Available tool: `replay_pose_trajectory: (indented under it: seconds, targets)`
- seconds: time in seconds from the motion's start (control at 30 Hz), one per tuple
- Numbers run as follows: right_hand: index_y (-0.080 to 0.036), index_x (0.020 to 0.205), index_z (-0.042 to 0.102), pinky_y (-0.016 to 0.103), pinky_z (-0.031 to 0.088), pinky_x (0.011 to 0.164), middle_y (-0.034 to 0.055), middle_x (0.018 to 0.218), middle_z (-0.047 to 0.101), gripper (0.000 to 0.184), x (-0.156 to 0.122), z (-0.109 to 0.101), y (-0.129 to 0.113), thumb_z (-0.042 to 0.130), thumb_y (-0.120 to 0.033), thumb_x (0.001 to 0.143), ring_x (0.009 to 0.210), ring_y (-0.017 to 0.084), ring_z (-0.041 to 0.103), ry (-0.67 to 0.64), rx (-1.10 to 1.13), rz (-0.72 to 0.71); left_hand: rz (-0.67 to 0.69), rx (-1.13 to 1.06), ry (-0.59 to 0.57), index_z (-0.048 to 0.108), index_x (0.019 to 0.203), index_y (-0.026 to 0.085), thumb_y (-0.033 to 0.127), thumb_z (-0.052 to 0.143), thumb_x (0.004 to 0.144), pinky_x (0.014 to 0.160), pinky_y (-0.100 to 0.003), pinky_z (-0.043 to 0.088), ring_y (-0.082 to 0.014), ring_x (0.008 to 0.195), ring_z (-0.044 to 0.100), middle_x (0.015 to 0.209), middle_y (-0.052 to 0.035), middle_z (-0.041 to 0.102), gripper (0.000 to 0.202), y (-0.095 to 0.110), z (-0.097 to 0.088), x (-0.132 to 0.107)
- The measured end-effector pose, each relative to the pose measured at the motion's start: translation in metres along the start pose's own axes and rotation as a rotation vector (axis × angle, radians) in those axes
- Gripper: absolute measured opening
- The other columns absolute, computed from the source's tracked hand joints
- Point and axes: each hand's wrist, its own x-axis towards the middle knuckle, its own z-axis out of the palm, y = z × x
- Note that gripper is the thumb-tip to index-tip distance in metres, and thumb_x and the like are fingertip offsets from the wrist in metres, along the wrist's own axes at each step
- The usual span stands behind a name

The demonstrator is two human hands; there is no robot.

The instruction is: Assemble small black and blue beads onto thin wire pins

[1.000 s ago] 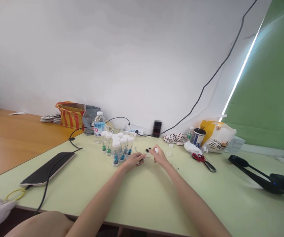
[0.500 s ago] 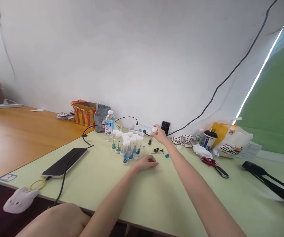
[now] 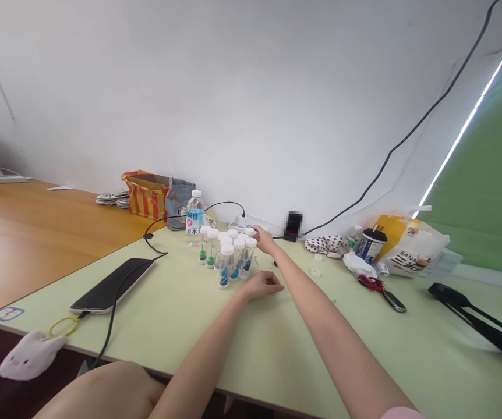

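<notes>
On the table stands a cluster of clear plastic vials (image 3: 223, 273) with white caps, the front ones holding blue pieces and the left ones green pieces. My right hand (image 3: 263, 240) reaches to the back right of this cluster. Its fingers are closed around the white cap of a vial (image 3: 250, 231), whose lower part is hidden behind the other vials. Just right of the front vials, my left hand (image 3: 262, 284) rests on the tabletop, its fingers loosely curled with a gap by the thumb. Nothing shows in it.
A water bottle (image 3: 195, 218) stands left behind the vials, with a power strip (image 3: 236, 224) at the wall. A tablet-like device (image 3: 113, 285) with a cable lies left. To the right are red-handled scissors (image 3: 371, 283), a cup (image 3: 371, 245), a yellow-white bag (image 3: 412, 244) and a black headset-like item (image 3: 456, 299).
My right hand has carried the capped vial leftward, from near the power strip's right end to the back of the vial cluster. My left hand stays resting in place. The view has shifted slightly.
</notes>
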Motion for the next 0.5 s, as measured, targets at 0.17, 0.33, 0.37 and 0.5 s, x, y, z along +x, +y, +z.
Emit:
replay_pose_trajectory:
  seconds: [0.17, 0.33, 0.37, 0.5]
  targets:
    - [-0.022, 0.102, 0.056, 0.026, 0.046, 0.064, 0.0046, 0.09, 0.063, 0.042, -0.018, -0.04, 0.031, 0.067, -0.019, 0.062, 0.071, 0.014, 0.059, -0.107, -0.186, 0.231, 0.037, -0.017, 0.001, 0.059, 0.074, 0.014, 0.048, 0.064, 0.06, 0.063, -0.027, 0.04, -0.0152, 0.068, 0.054, 0.074, -0.0049, 0.061, 0.038, 0.002, 0.0, 0.0]
    - [-0.018, 0.075, 0.063, 0.03, 0.043, 0.072, 0.0074, 0.085, 0.064, 0.018, -0.066, -0.089, 0.074, 0.069, -0.015, 0.057, 0.08, 0.021, 0.059, -0.073, -0.386, 0.399, 0.039, -0.013, 0.023, 0.059, 0.074, 0.014, 0.049, 0.064, 0.061, 0.062, -0.026, 0.04, -0.0136, 0.063, 0.054, 0.068, -0.004, 0.061, 0.038, 0.004, 0.001, 0.001]
    - [-0.018, 0.074, 0.062, 0.031, 0.042, 0.074, 0.008, 0.086, 0.064, 0.017, -0.077, -0.095, 0.081, 0.068, -0.017, 0.058, 0.083, 0.022, 0.059, -0.07, -0.418, 0.431, 0.039, -0.008, 0.028, 0.059, 0.074, 0.013, 0.049, 0.064, 0.061, 0.062, -0.026, 0.04, -0.0134, 0.062, 0.053, 0.067, -0.0038, 0.06, 0.038, 0.005, 0.001, 0.001]
    - [-0.018, 0.087, 0.061, 0.033, 0.041, 0.076, 0.0109, 0.091, 0.063, 0.023, -0.111, -0.103, 0.101, 0.062, -0.031, 0.068, 0.09, 0.024, 0.057, -0.066, -0.495, 0.526, 0.018, 0.006, 0.043, 0.059, 0.075, 0.013, 0.049, 0.063, 0.062, 0.063, -0.026, 0.041, -0.0134, 0.062, 0.054, 0.065, -0.0041, 0.061, 0.038, 0.008, 0.001, 0.0]
